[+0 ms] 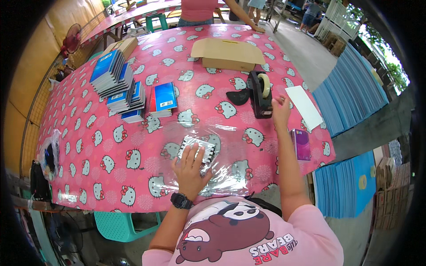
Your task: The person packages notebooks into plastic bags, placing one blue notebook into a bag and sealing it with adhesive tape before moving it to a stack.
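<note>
A small spiral notebook with a whitish face and black binding lies on a sheet of clear plastic film near the table's front edge. My left hand, with a black watch at its wrist, rests on the notebook, fingers stretched out. Further right, my right hand is beside the front end of a black tape dispenser that carries a roll of tape. Its fingers are bent together in a pinch; whatever is between them is too small to make out.
Stacked blue spiral notebooks stand at the left, with a red-and-blue pile beside them. An open cardboard box lies at the back. Right of my right hand are a white card strip and a purple notebook. Another person stands across the table.
</note>
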Motion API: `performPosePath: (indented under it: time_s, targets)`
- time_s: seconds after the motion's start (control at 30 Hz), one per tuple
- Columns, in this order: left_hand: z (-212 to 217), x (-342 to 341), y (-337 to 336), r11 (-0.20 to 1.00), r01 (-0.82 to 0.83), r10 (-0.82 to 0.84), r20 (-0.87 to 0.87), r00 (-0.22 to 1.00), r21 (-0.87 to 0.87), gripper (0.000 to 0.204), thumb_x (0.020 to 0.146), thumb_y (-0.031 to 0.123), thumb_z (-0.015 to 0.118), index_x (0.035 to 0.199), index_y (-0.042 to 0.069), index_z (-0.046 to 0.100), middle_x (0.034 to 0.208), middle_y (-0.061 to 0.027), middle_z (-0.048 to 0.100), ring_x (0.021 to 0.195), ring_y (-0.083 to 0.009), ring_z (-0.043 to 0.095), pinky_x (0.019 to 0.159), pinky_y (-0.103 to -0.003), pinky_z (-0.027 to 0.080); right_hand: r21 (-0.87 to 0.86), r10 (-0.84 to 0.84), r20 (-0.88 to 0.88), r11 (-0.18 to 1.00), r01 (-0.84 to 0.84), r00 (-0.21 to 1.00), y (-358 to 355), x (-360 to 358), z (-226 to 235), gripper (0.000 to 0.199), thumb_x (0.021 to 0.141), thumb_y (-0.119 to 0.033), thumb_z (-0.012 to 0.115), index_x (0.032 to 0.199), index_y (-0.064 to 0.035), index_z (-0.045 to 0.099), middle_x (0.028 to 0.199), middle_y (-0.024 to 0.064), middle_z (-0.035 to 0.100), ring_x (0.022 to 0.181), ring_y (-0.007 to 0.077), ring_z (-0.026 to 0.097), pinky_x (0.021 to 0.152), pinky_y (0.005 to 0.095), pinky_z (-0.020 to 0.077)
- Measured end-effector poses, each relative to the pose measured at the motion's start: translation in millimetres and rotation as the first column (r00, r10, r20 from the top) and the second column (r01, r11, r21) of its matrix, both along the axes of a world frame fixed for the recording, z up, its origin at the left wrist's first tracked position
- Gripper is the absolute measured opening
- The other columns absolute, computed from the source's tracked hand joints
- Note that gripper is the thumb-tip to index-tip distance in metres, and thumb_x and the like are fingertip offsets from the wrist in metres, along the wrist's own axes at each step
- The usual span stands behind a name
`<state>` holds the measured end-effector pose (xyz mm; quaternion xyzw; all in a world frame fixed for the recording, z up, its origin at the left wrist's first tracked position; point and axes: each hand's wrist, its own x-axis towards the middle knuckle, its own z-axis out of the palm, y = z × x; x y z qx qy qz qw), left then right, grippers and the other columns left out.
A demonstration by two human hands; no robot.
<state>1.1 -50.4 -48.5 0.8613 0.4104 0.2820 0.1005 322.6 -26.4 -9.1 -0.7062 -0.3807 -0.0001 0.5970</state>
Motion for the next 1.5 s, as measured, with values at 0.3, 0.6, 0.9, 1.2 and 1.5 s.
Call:
performPosePath:
  time_s: [0.3, 0.6, 0.9, 1.2, 1.5]
  targets:
    - [5, 6, 2, 1.000, 0.000, 0.000, 0.034, 0.999, 0.006, 0.073, 0.063, 0.029, 0.073, 0.131, 0.021, 0.047, 0.135, -0.0034, 0.044, 0.128, -0.0241, 0.034, 0.099, -0.052, 0.021, -0.035, 0.099, -0.288, 0.993, -0.114, 0.952, 20, 96, -76, 0.038, 0.078, -0.012, 0.069, 0.109, 0.0023, 0.051, 0.079, 0.0091, 0.063, 0.072, 0.0159, 0.061, 0.069, 0.0286, 0.0486]
    - [7, 10, -2, 1.000, -0.004, 0.004, 0.032, 0.999, 0.020, 0.075, 0.059, 0.031, 0.072, 0.129, 0.019, 0.049, 0.134, -0.0043, 0.045, 0.127, -0.0241, 0.035, 0.100, -0.049, 0.022, 0.140, -0.027, -0.539, 0.983, 0.122, 0.842, -25, 74, -125, 0.029, 0.076, -0.001, 0.068, 0.100, -0.0007, 0.052, 0.080, 0.0043, 0.060, 0.072, 0.0119, 0.058, 0.063, 0.0230, 0.0467]
    - [7, 6, -1, 0.998, -0.050, 0.050, 0.003, 0.999, -0.032, 0.080, 0.059, 0.032, 0.077, 0.132, 0.026, 0.046, 0.144, -0.0058, 0.032, 0.135, -0.0326, 0.021, 0.101, -0.063, 0.013, 0.141, 0.759, -0.625, 0.340, -0.930, 0.183, 40, -79, 7, 0.032, 0.082, -0.010, 0.066, 0.108, -0.0084, 0.047, 0.079, 0.0021, 0.056, 0.071, 0.0096, 0.054, 0.062, 0.0228, 0.0427]
    - [22, 1, 0, 0.993, -0.059, 0.056, -0.034, 0.998, -0.102, 0.075, 0.058, 0.032, 0.079, 0.127, 0.028, 0.051, 0.146, -0.0138, 0.026, 0.135, -0.0421, 0.014, 0.099, -0.067, 0.013, -0.727, 0.968, -0.141, 0.041, -0.685, 0.208, 82, -139, 26, 0.059, 0.064, -0.029, 0.083, 0.101, -0.0003, 0.048, 0.077, 0.0094, 0.059, 0.073, 0.0179, 0.059, 0.060, 0.0316, 0.0453]
    - [46, 11, 30, 0.998, 0.056, -0.057, -0.169, 0.984, -0.009, 0.076, 0.056, 0.040, 0.077, 0.126, 0.027, 0.051, 0.138, -0.0159, 0.033, 0.133, -0.0400, 0.020, 0.101, -0.068, 0.009, -0.670, 0.967, -0.206, -0.026, -0.742, 0.152, 90, -131, 21, 0.054, 0.068, -0.024, 0.081, 0.103, -0.0003, 0.046, 0.073, 0.0087, 0.060, 0.067, 0.0167, 0.057, 0.058, 0.0310, 0.0437]
